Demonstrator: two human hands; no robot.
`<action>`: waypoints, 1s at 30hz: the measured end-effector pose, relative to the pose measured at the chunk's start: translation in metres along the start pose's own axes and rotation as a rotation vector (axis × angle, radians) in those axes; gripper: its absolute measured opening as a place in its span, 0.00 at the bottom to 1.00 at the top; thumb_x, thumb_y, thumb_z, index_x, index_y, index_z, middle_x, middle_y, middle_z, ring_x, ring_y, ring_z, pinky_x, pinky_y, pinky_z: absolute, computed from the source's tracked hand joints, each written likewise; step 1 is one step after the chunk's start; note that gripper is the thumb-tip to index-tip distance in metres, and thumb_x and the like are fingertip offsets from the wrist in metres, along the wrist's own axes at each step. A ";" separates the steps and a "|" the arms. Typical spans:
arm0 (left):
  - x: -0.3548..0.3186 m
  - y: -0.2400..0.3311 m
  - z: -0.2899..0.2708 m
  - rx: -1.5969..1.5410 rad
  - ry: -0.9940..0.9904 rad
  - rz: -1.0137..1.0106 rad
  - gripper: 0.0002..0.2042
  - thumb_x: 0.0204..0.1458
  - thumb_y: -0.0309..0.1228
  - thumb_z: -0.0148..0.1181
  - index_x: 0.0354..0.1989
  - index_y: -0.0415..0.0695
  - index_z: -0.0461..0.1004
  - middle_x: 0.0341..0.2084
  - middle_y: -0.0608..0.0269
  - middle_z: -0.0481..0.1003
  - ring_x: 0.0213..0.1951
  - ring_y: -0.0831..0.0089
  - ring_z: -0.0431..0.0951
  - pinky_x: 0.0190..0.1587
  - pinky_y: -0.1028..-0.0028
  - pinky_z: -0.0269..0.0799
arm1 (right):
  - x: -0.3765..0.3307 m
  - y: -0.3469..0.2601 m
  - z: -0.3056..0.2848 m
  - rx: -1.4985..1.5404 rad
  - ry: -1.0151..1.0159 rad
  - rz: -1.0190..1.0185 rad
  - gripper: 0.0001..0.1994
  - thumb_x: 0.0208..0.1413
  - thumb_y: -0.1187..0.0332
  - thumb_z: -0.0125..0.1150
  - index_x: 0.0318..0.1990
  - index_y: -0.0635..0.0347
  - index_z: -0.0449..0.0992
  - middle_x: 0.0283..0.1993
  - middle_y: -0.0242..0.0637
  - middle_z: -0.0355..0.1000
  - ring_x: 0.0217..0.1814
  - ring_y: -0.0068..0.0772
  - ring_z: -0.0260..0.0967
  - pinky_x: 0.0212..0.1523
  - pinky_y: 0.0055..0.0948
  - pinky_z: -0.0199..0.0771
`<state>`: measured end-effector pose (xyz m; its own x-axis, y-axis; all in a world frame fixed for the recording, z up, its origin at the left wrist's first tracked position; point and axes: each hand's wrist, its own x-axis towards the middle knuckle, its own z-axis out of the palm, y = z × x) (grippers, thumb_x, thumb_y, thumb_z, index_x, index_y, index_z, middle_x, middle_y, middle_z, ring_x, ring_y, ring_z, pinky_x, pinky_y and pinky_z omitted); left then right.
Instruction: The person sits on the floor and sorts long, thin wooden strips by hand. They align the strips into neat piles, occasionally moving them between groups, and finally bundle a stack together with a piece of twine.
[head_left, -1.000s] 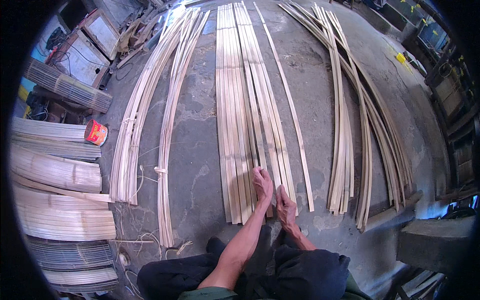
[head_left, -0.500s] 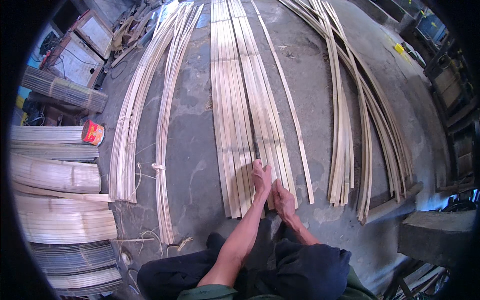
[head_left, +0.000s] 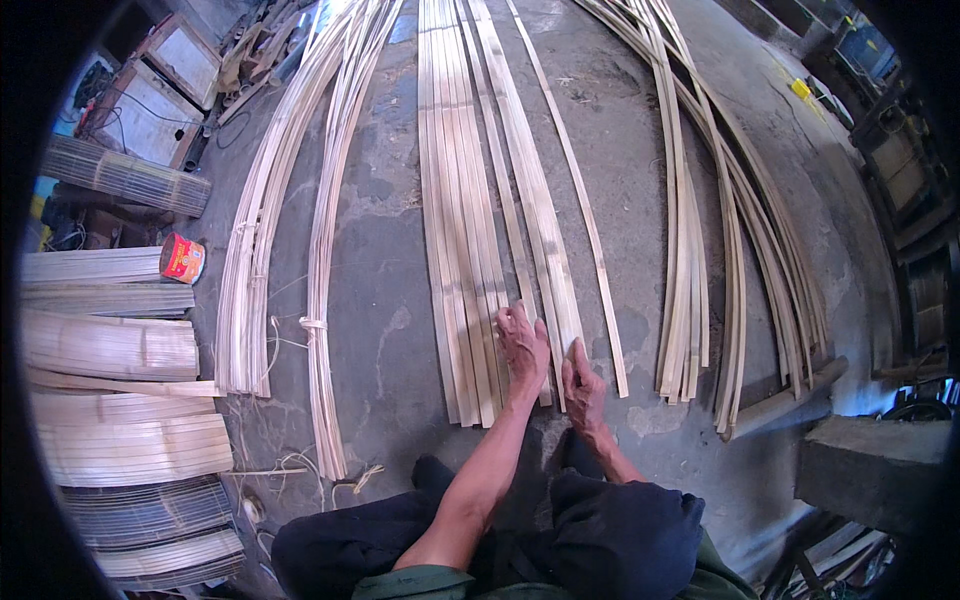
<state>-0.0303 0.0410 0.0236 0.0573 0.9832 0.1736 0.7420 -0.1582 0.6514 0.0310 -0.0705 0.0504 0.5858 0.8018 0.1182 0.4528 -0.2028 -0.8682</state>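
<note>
A: Where are the hands?

B: Both lie on the middle set of bamboo strips (head_left: pixel 470 190), near the ends closest to the person. The left hand (head_left: pixel 524 345) rests flat, palm down, fingers spread over several strips, closed on nothing. The right hand (head_left: pixel 583 378) sits just beside it, fingers pressing on the near end of a strip; whether it pinches that strip or only presses it I cannot tell

A: And how do the strips lie?

B: Long, pale, side by side on the concrete floor (head_left: pixel 390 230), running away from the person. One single strip (head_left: pixel 575 200) lies slightly apart on the right of the set

A: What is around them?

B: On the left, two curved bundles of thin slats (head_left: pixel 290 200), one tied with string low down. On the right, another loose spread of curved slats (head_left: pixel 720 220), well apart from the hands. At the far left, stacked woven bamboo mats (head_left: pixel 110 345) with a small red tin (head_left: pixel 182 258) beside them, and wooden frames (head_left: pixel 150 110) further up

A: And the person?

B: Crouched at the lower edge, dark trousers (head_left: pixel 610 530), bare forearms reaching forward
</note>
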 end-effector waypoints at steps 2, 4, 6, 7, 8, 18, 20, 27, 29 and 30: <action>-0.001 0.008 -0.003 0.015 -0.108 0.041 0.23 0.47 0.31 0.63 0.51 0.41 0.64 0.45 0.52 0.63 0.49 0.52 0.66 0.49 0.55 0.61 | 0.004 0.010 -0.005 -0.057 -0.032 0.009 0.22 0.61 0.68 0.55 0.64 0.56 0.65 0.20 0.47 0.60 0.20 0.28 0.59 0.24 0.30 0.65; -0.004 0.009 -0.002 0.017 -0.127 0.122 0.25 0.45 0.33 0.66 0.51 0.41 0.64 0.46 0.54 0.63 0.47 0.54 0.66 0.48 0.56 0.62 | 0.007 0.013 -0.006 -0.089 -0.090 0.058 0.22 0.61 0.68 0.54 0.63 0.56 0.66 0.21 0.51 0.63 0.21 0.33 0.64 0.25 0.34 0.67; -0.007 0.011 0.001 0.092 -0.188 0.093 0.25 0.45 0.34 0.66 0.50 0.41 0.64 0.46 0.54 0.63 0.48 0.55 0.66 0.48 0.57 0.62 | 0.013 0.015 -0.008 -0.111 -0.155 0.145 0.21 0.60 0.69 0.54 0.61 0.57 0.68 0.24 0.55 0.69 0.23 0.40 0.71 0.27 0.38 0.70; -0.009 0.013 0.003 0.126 -0.220 0.081 0.26 0.44 0.34 0.67 0.50 0.41 0.64 0.46 0.54 0.63 0.49 0.55 0.65 0.48 0.57 0.62 | 0.014 0.015 -0.010 -0.110 -0.161 0.141 0.20 0.61 0.68 0.53 0.61 0.57 0.67 0.24 0.55 0.69 0.23 0.40 0.71 0.28 0.38 0.70; -0.011 0.012 0.003 0.113 -0.207 0.087 0.25 0.44 0.33 0.66 0.50 0.40 0.65 0.46 0.55 0.63 0.49 0.55 0.64 0.48 0.57 0.62 | 0.015 0.014 -0.011 -0.110 -0.166 0.137 0.20 0.61 0.68 0.53 0.61 0.57 0.67 0.24 0.55 0.69 0.24 0.41 0.71 0.28 0.39 0.70; -0.009 -0.014 0.032 -0.450 -0.034 -0.146 0.22 0.47 0.26 0.57 0.52 0.36 0.64 0.43 0.41 0.72 0.46 0.48 0.73 0.50 0.58 0.67 | 0.007 0.018 -0.002 -0.088 -0.190 0.063 0.21 0.64 0.66 0.52 0.64 0.54 0.64 0.25 0.59 0.63 0.22 0.35 0.65 0.27 0.34 0.68; -0.007 -0.014 0.029 -0.494 -0.129 -0.201 0.22 0.49 0.29 0.56 0.53 0.35 0.64 0.43 0.41 0.73 0.45 0.49 0.74 0.49 0.58 0.69 | 0.008 0.014 -0.005 -0.111 -0.214 0.104 0.21 0.64 0.65 0.51 0.64 0.53 0.64 0.26 0.60 0.64 0.23 0.35 0.66 0.28 0.34 0.69; 0.005 -0.013 0.023 -0.510 -0.291 -0.294 0.22 0.51 0.35 0.59 0.52 0.35 0.70 0.38 0.46 0.77 0.39 0.59 0.78 0.44 0.63 0.72 | 0.004 0.019 0.000 -0.102 -0.220 0.093 0.22 0.64 0.64 0.50 0.65 0.52 0.63 0.27 0.61 0.65 0.24 0.37 0.70 0.29 0.34 0.70; 0.003 -0.010 0.020 -0.586 -0.319 -0.370 0.22 0.50 0.34 0.61 0.52 0.36 0.70 0.37 0.49 0.77 0.37 0.61 0.78 0.43 0.63 0.72 | 0.003 0.019 -0.001 -0.102 -0.242 0.124 0.21 0.64 0.63 0.51 0.64 0.53 0.64 0.27 0.59 0.67 0.25 0.37 0.71 0.30 0.34 0.70; 0.001 -0.008 0.021 -0.597 -0.228 -0.363 0.22 0.47 0.33 0.64 0.51 0.37 0.71 0.33 0.54 0.78 0.32 0.67 0.77 0.38 0.65 0.72 | 0.003 0.019 -0.002 -0.095 -0.257 0.150 0.21 0.64 0.63 0.51 0.64 0.54 0.65 0.27 0.57 0.67 0.26 0.38 0.71 0.31 0.35 0.70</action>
<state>-0.0222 0.0454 0.0032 0.0630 0.9673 -0.2456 0.2543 0.2224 0.9412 0.0426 -0.0727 0.0349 0.4669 0.8725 -0.1438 0.4419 -0.3711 -0.8167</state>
